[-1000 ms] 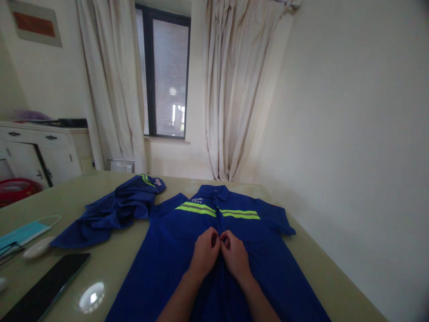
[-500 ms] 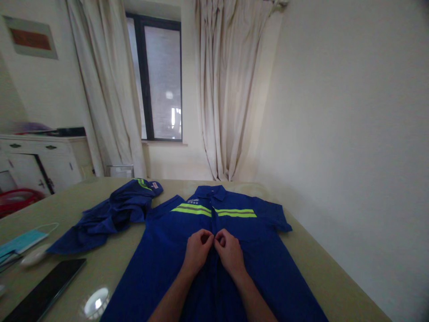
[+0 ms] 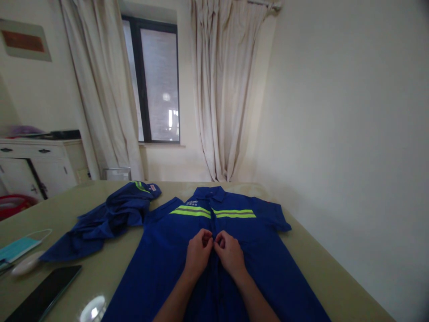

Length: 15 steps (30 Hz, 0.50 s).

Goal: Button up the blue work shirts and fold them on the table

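Head view, the only one: step in hand looks like close fingertip work on the front strip [image 3: 212,221] of the shirt [image 3: 214,286] — it lies flat on the surface [image 3: 110,264], collar [image 3: 210,193] at the far end. Left hand [image 3: 198,254] and right hand [image 3: 230,254] face each other, nearer than the two bright bands [image 3: 191,211], each pinching cloth at the strip, as far as I can see; detail between the tips too small to make out. Next move, my read, calls for a fine two-sided grip and little tug, so cloth doesn't bunch. Counts: two hands, two blue garments — the shirt plus one crumpled garment [image 3: 110,219] left of it. Also one phone [image 3: 43,293], one face mask [image 3: 20,249], one oval white thing [image 3: 27,264].
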{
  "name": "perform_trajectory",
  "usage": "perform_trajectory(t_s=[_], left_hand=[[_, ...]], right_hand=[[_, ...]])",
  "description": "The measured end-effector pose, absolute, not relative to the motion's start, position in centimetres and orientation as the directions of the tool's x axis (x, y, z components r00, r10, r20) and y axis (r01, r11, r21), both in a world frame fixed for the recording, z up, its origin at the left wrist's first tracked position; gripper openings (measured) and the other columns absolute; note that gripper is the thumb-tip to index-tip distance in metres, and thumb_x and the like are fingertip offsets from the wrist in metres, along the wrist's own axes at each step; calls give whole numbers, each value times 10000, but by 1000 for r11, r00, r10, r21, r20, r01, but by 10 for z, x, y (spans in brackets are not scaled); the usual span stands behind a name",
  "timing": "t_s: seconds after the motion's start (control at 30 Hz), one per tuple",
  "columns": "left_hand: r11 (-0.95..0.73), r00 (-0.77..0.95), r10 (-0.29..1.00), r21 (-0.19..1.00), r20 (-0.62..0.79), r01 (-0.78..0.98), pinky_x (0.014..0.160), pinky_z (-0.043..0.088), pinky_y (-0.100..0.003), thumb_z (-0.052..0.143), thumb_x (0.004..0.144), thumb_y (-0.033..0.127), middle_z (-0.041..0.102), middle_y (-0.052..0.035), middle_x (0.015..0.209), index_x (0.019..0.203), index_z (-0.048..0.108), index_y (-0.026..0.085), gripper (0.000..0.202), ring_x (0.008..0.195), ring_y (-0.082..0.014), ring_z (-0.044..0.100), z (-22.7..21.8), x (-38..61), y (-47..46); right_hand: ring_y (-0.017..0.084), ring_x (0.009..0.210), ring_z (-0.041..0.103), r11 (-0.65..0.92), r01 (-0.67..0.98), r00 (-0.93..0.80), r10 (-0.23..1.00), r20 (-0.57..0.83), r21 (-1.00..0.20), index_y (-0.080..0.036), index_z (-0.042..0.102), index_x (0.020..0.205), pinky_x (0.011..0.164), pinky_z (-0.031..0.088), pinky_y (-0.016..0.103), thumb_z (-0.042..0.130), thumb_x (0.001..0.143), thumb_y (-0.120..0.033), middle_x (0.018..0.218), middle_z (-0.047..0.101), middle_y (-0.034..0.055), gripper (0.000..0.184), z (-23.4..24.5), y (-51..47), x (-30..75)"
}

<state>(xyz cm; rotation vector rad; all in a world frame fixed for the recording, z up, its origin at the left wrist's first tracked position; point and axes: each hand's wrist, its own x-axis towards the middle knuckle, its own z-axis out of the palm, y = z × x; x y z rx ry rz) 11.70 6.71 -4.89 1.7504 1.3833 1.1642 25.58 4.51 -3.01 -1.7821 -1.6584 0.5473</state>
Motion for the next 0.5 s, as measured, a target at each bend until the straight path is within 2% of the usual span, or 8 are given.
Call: perform_trajectory(t_s=[0.5], left_hand=[[-278, 90, 958, 810, 271, 517, 745, 451, -253, 519, 909, 159, 732, 6, 903, 956, 622, 239, 139, 828, -156, 694, -45, 121, 62]], right_hand=[[127, 670, 625, -23, 751, 141, 982, 126, -660, -243, 678, 853, 560, 286, 225, 633, 874, -244, 705, 678, -34, 50, -30, 44, 254]])
